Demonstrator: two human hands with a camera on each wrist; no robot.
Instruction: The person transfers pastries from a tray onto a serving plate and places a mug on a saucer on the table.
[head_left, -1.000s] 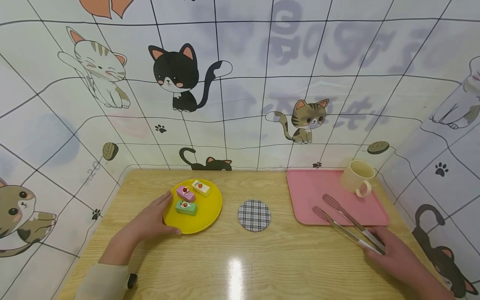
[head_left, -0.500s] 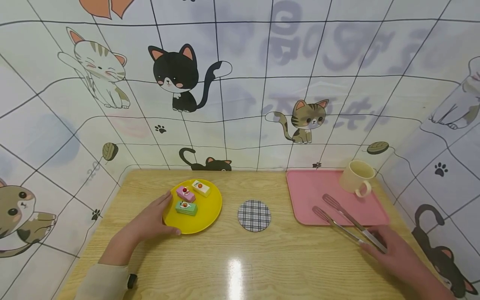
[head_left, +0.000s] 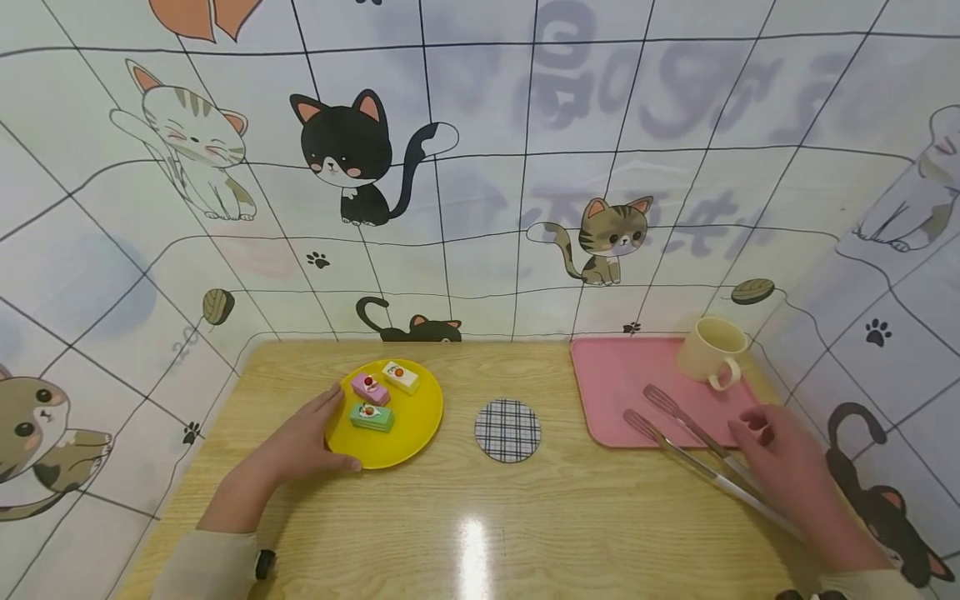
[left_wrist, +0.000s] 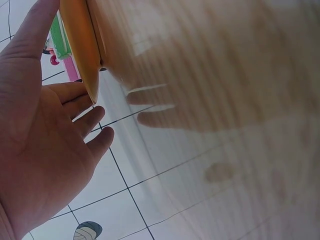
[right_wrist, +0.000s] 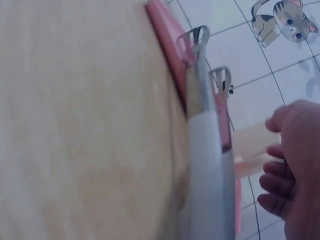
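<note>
My left hand point(head_left: 303, 437) holds the near left rim of a yellow plate point(head_left: 416, 429), thumb at the front edge and fingertips farther back. On the plate sit three small toy cake slices: a green one point(head_left: 372, 417), a pink one point(head_left: 371, 389) and a cream one point(head_left: 401, 377). At the right, my right hand point(head_left: 787, 467) is raised over the handles of metal tongs point(head_left: 705, 463), fingers loosely curled and holding nothing. The tongs' slotted tips overlap a pink tray point(head_left: 611, 392), their handles reaching over the table. In the right wrist view a gap separates the hand point(right_wrist: 302, 170) from the tongs point(right_wrist: 205, 165).
A cream mug point(head_left: 708, 350) stands at the tray's far right corner, its handle toward the front. Between plate and tray lies a round plaid coaster point(head_left: 507, 431). A wall point(head_left: 480, 183) with cat drawings closes off the back and sides of the wooden table point(head_left: 420, 533).
My right hand has let go of the tongs and moved up and forward toward the tray. The left hand and plate stay put. The head view has shifted slightly.
</note>
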